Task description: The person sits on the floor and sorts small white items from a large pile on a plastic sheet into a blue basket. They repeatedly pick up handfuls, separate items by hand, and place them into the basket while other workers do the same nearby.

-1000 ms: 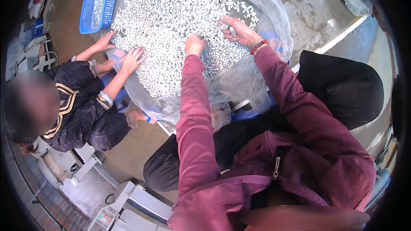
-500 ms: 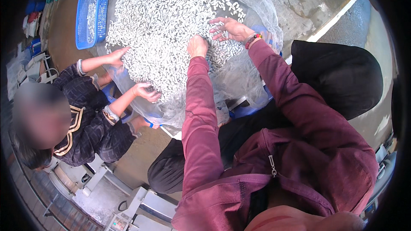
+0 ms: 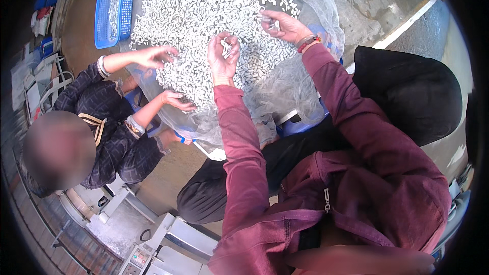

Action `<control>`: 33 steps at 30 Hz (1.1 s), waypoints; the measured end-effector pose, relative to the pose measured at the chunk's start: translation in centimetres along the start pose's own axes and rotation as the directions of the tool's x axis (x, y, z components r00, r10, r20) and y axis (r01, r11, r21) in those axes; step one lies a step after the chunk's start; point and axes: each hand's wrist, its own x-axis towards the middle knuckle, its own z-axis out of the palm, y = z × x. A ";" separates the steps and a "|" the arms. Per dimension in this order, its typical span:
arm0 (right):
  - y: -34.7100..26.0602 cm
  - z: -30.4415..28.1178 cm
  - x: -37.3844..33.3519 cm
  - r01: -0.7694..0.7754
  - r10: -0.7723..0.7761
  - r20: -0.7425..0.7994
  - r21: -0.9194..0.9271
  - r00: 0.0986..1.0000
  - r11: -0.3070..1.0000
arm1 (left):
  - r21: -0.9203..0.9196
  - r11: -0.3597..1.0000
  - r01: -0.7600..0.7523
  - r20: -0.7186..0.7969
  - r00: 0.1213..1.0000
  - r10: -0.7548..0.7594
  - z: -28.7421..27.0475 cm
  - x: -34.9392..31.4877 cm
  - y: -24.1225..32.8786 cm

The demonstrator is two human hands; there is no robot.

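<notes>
A broad heap of small white oblong pieces (image 3: pixel 193 15) lies on a sheer white net (image 3: pixel 285 89). Over its near middle my left hand (image 3: pixel 223 57) is turned palm up, its fingers curled round a few of these pieces. My right hand (image 3: pixel 286 26), with beads and a red band at the wrist, hovers at the heap's right side. Its fingers are bent inward, and white pieces show between them. What the pieces are made of I cannot tell.
Across the heap's left side reach a co-worker's two hands (image 3: pixel 157 57), fingers apart. A blue plastic basket (image 3: pixel 126 15) with some white pieces inside stands at the far left. Blue supports (image 3: pixel 295 127) show under the net. Grey machine-like equipment (image 3: pixel 191 237) stands at the lower left.
My left hand has turned from a knuckles-up fist to palm up, showing white pieces. My right hand has curled its fingers and shifted slightly away. The co-worker's far hand has lifted rightward.
</notes>
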 end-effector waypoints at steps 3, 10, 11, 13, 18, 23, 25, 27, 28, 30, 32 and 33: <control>-1.0 -1.2 0.1 -0.104 -0.263 0.551 0.547 0.792 0.831 | 0.300 0.954 -0.014 -0.029 0.999 0.024 0.0 2.1 -2.0; -4.7 -2.3 -1.8 0.107 -0.218 0.159 0.516 0.963 0.850 | 0.892 -0.417 0.176 -0.104 0.976 0.190 -0.3 6.3 -9.5; -5.0 -2.4 -1.9 0.059 -0.194 0.220 0.505 0.956 0.861 | 0.894 -0.399 0.205 -0.143 0.974 0.178 -0.3 6.7 -9.5; -4.9 -2.4 -1.6 0.095 -0.187 0.170 0.441 0.967 0.893 | 0.906 -0.396 0.149 -0.116 0.988 0.105 -0.6 6.7 -8.6; -3.6 -2.3 -0.4 0.049 -0.353 0.382 0.617 0.854 0.786 | 0.732 0.672 0.109 -0.139 0.990 -0.009 -2.5 3.2 -3.5; -3.3 -0.4 -0.5 0.114 -0.308 0.303 0.522 0.902 0.846 | 0.219 0.973 -0.076 -0.168 0.979 0.114 -1.6 0.1 1.1; -2.6 1.5 0.1 0.106 -0.236 0.200 0.505 0.951 0.857 | 0.084 0.975 -0.204 -0.094 0.973 0.212 0.8 0.7 2.9; -1.9 3.4 0.4 -0.103 -0.117 0.339 0.566 0.934 0.818 | 0.267 0.922 -0.281 0.074 0.960 0.271 4.0 1.5 4.1; -1.6 4.4 0.6 -0.116 -0.035 0.279 0.508 0.960 0.853 | 0.380 0.870 -0.314 0.122 0.950 0.289 5.6 1.8 4.4; -1.2 6.2 0.9 -0.295 -0.141 0.644 0.521 0.752 0.801 | 0.901 0.245 -0.358 0.260 0.898 0.355 8.6 2.5 4.3; -1.3 7.0 0.5 0.111 -0.076 -0.139 0.263 0.987 0.958 | 0.905 0.041 -0.423 0.377 0.844 0.382 10.2 2.5 3.7; -1.6 6.9 0.4 0.131 -0.083 -0.160 0.325 0.984 0.937 | 0.883 -0.019 -0.469 0.429 0.790 0.439 10.5 2.7 3.7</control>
